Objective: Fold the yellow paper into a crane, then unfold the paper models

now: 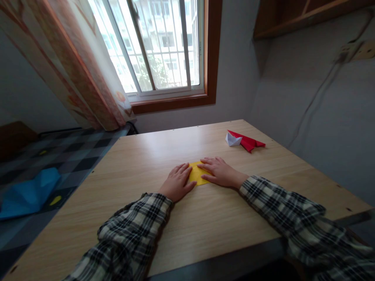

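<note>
We press both flat, open hands, left (176, 182) and right (220, 172), on yellow paper (197, 174) lying between them on the desk (140, 156).

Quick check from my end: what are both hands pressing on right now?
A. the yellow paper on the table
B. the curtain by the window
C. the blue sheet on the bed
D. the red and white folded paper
A: the left hand and the right hand both lie flat on the yellow paper on the wooden table, while the red and white folded paper lies apart, farther back to the right.
</note>
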Demonstrator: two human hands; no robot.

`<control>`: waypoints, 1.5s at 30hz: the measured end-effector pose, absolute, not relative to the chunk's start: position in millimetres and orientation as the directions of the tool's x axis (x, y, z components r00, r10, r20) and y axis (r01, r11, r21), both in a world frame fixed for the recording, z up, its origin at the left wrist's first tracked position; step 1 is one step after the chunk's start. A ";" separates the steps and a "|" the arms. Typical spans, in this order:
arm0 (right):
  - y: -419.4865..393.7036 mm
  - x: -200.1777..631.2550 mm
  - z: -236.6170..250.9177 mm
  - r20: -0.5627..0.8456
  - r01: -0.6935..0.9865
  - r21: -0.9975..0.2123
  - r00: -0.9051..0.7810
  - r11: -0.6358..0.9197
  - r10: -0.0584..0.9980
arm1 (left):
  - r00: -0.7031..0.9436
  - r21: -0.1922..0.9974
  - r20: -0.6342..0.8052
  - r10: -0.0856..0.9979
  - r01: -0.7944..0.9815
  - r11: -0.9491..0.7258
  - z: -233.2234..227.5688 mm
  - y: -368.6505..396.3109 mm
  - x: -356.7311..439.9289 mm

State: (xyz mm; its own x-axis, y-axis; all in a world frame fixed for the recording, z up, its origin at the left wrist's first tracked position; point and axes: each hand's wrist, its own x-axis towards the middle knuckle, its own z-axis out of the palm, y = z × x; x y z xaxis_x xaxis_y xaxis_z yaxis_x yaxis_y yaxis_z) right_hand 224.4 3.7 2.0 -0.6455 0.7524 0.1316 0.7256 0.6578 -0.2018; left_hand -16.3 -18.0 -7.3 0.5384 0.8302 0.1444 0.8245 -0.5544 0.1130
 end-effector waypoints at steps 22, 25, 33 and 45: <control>13.4 232.2 -10.2 0.140 0.881 -0.148 -0.430 0.448 0.892 | 0.533 0.139 0.166 0.830 0.821 -0.554 -10.3 -17.3 -18.3; 12.6 232.4 -11.9 0.147 0.907 -0.139 -0.378 0.397 0.914 | 0.526 0.137 0.151 0.837 0.827 -0.545 -8.4 -18.0 -17.1; 9.8 233.1 -1.1 0.354 0.892 -0.187 -0.329 0.412 0.875 | 0.526 0.141 0.150 0.837 0.827 -0.545 -8.5 -17.9 -16.9; 4.4 224.5 -4.5 0.189 0.713 -0.206 -0.643 0.670 0.742 | 0.488 0.130 0.188 0.853 0.848 -0.514 -15.1 -16.2 -19.6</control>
